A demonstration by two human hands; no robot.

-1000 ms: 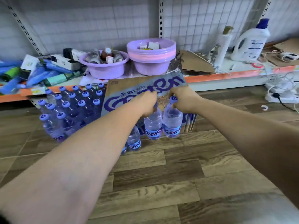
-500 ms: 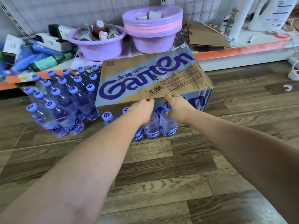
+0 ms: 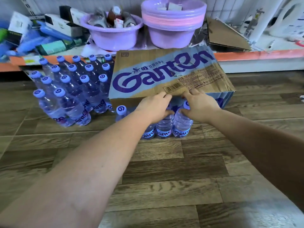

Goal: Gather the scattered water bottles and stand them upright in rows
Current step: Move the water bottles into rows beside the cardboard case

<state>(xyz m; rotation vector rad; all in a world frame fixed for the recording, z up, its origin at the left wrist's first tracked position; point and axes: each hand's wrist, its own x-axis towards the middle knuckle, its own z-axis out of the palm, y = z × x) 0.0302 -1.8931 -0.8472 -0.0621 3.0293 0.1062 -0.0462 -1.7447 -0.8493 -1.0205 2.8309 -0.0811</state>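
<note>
The left hand (image 3: pixel 154 107) is curled down over the top of one water bottle (image 3: pixel 164 127), hiding its cap. The right hand (image 3: pixel 199 107) grips the neck of a second bottle (image 3: pixel 181 127), whose lilac cap shows beside the thumb. A second ago both bottles hung in the air in front of the carton. Now they have come down, and their bases appear to rest on the wooden floor (image 3: pixel 164 170), upright and touching side by side.

They extend a short front row: a third bottle (image 3: pixel 148 133) stands just beside them on the left, partly behind the forearm, and a fourth bottle (image 3: pixel 121 112) shows its cap further left. So two more bottles look placed, and I judge that letting go is all that remains of this step.

Directly behind the row lies a cardboard carton (image 3: pixel 171 78) printed "Ganten" in large purple letters, with a line of Chinese characters and a barcode. The bottle labels also read "Ganten", and the caps bear a swirl logo. To the left stands a block of upright bottles (image 3: pixel 70 89) in tidy rows. Behind, a shelf (image 3: pixel 246 55) carries a purple basin (image 3: pixel 113 35) and stacked basins (image 3: pixel 174 25).
</note>
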